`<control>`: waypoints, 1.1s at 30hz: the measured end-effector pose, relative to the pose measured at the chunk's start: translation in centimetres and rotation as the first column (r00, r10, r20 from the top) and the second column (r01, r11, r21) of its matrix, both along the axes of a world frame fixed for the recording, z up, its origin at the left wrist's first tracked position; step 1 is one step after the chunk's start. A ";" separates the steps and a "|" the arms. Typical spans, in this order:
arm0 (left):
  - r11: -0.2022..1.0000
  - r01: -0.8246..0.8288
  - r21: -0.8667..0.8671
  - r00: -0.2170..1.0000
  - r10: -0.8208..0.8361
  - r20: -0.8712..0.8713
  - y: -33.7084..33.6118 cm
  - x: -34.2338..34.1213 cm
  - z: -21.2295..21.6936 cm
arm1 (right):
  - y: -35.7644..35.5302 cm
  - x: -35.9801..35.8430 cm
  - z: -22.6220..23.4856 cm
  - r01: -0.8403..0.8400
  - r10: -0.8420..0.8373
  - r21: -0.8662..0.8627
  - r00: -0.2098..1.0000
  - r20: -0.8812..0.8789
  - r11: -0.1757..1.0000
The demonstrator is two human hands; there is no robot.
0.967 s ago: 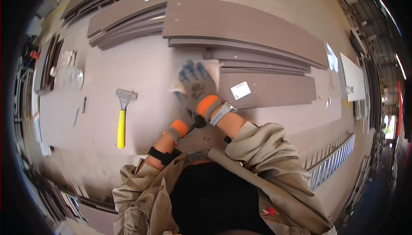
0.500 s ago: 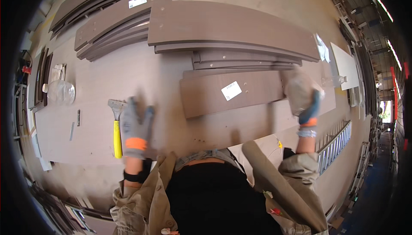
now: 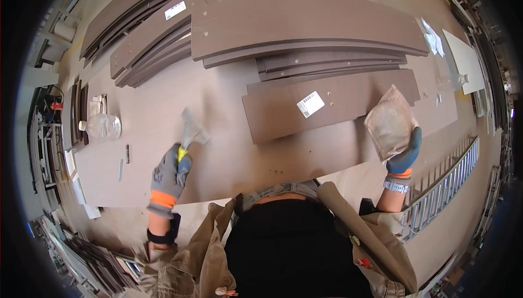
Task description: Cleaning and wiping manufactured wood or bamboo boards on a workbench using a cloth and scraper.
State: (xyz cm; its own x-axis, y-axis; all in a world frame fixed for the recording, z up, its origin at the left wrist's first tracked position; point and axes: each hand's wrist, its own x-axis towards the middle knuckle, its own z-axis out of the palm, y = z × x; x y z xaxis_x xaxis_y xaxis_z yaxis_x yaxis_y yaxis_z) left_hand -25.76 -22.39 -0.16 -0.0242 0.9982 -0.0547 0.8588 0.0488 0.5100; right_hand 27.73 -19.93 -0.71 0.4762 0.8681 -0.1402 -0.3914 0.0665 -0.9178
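Note:
My left hand [image 3: 168, 171], in a grey and blue glove with an orange cuff, is closed round the yellow handle of a scraper [image 3: 193, 129]. Its wide metal blade points away from me, slightly above or against the pale worktop [image 3: 218, 172]; I cannot tell which. In my gloved right hand [image 3: 405, 155] is a folded, dusty brownish cloth [image 3: 389, 122], gripped at its near edge. It is held just off the right end of a brown board [image 3: 278, 115], which bears a white label [image 3: 310, 104].
Long brown boards [image 3: 305, 20] lie stacked at the far side, with another stack [image 3: 152, 42] to their left. A clear plastic bottle [image 3: 103, 127] and a thin metal strip [image 3: 121, 170] are on the left. At right are another clear bottle [image 3: 452, 82] and a metal ladder [image 3: 442, 182].
My left hand has closed on the scraper, which lay beside it, and lifted its blade end to the right. The cloth has come upright in my right hand. The view has shifted.

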 end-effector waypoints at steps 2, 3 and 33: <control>0.956 0.290 -0.036 0.931 -0.291 -0.220 2.6 1.6 2.8 | 0.2 -0.5 0.9 0.032 -0.032 0.006 0.999 0.016 0.999; 0.957 0.288 -0.032 0.930 -0.287 -0.227 3.9 2.3 3.4 | 0.4 -0.5 0.9 0.029 -0.030 0.026 0.999 0.027 0.999; 0.667 0.598 -0.445 0.489 -0.743 -0.457 14.9 15.4 3.8 | -4.0 2.9 3.2 0.216 -0.215 0.010 0.971 0.100 0.976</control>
